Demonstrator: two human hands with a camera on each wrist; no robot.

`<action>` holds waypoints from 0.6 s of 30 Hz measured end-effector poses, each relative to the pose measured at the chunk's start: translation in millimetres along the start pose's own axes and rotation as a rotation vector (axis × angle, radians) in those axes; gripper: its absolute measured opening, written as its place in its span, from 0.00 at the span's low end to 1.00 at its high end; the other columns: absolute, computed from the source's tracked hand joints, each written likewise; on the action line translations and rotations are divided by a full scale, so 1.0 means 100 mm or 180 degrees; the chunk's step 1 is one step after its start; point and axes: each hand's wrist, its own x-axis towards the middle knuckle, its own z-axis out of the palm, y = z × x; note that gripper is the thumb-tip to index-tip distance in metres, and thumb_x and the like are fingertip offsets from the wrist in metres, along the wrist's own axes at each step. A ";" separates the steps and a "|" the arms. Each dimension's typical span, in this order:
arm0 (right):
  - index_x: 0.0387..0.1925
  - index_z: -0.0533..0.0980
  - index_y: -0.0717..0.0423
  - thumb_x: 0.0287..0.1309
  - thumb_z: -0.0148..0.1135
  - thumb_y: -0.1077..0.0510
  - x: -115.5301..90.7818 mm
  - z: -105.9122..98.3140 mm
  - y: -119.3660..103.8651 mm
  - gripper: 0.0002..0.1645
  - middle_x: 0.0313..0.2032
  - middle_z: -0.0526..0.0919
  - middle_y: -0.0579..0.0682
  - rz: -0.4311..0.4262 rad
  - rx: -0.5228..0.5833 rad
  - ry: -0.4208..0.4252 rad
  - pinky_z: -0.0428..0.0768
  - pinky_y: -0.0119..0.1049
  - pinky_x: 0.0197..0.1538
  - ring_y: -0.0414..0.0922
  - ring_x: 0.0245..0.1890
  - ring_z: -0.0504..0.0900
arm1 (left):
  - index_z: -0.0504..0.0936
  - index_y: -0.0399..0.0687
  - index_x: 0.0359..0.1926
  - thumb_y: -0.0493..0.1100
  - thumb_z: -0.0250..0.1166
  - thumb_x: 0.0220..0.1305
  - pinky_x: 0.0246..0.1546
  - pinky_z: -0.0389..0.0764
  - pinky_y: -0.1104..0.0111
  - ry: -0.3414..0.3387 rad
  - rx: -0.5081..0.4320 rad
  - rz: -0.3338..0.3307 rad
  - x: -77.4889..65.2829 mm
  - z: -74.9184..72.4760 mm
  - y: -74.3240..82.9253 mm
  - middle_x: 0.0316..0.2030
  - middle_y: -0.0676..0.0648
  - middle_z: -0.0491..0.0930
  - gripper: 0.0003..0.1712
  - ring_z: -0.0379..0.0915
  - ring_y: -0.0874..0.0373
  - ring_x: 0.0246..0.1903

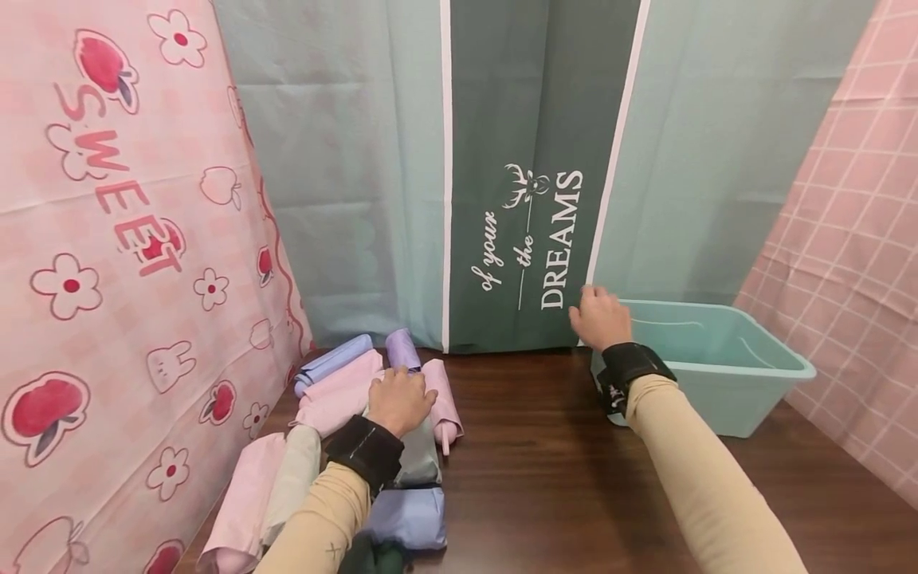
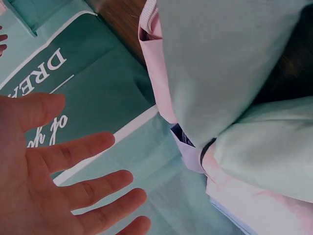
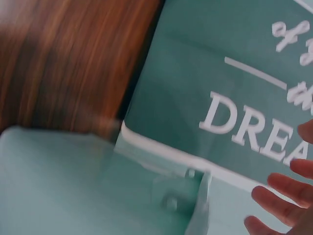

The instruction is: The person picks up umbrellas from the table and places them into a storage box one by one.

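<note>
My left hand (image 1: pixel 402 401) is over a group of rolled cloth bundles that look like folded umbrellas, its fingers spread in the left wrist view and nothing between them. Beneath and beside it lie a grey-green bundle (image 1: pixel 419 454), a pink one with a short handle (image 1: pixel 443 399), a purple one (image 1: pixel 402 349) and another pink one (image 1: pixel 344 391). At the left end of a teal plastic bin (image 1: pixel 717 399), my right hand (image 1: pixel 604 317) is raised near the rim with relaxed fingers and holds nothing. The bin's visible interior shows no bundles.
More bundles lie closer to me: a blue one (image 1: pixel 409 516), a pale green one (image 1: pixel 297 470), a large pink one (image 1: pixel 244 494) and a dark green one (image 1: pixel 373 556). Printed cloths hang at the back (image 1: pixel 344 199), left (image 1: pixel 143 335) and right (image 1: pixel 861 239) of the brown wooden table (image 1: pixel 531 478).
</note>
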 end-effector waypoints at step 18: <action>0.50 0.74 0.72 0.67 0.58 0.58 -0.31 0.58 -0.57 0.20 0.45 0.79 0.70 0.0181 0.0364 -0.0247 0.76 0.66 0.45 0.68 0.46 0.78 | 0.79 0.35 0.55 0.49 0.61 0.70 0.49 0.75 0.41 -0.0202 -0.0345 -0.0274 0.03 -0.01 -0.17 0.52 0.31 0.79 0.23 0.75 0.35 0.54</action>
